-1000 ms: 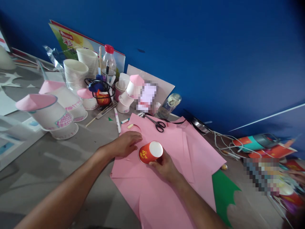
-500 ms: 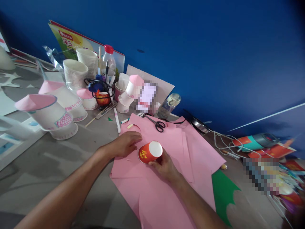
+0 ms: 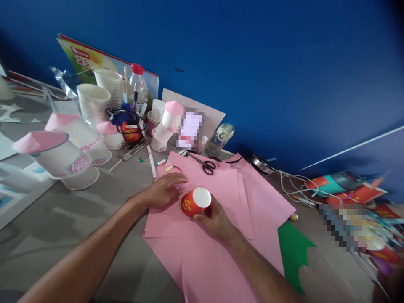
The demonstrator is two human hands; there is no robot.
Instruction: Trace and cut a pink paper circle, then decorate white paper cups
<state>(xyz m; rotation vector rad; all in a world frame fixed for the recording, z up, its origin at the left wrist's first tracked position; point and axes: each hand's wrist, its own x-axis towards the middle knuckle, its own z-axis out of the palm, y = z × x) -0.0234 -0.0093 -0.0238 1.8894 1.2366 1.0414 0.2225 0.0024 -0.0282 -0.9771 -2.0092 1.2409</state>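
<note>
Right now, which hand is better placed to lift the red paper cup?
The right hand, likely: it holds the cup, while the left hand, over pink paper sheets, isn't gripping it.

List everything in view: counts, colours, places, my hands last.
Cup: one, red, held
Sheets: several, pink, centre
Scissors: one, black-handled, on sheets
Green paper: one, green, right of sheets
Markers: at least two, mostly white, left of sheets
Cones: four, pink, atop white cups
Cup stacks: two, white, back left
Bottles: two, clear, back
Packet: one, yellow-green, back left
Cables: uncountable, white, right
Clutter: uncountable, mixed, right, blurred
Wall: one, blue, back
Table: one, grey, beneath
Left hand: one, over sheets
Right hand: one, around cup
</note>
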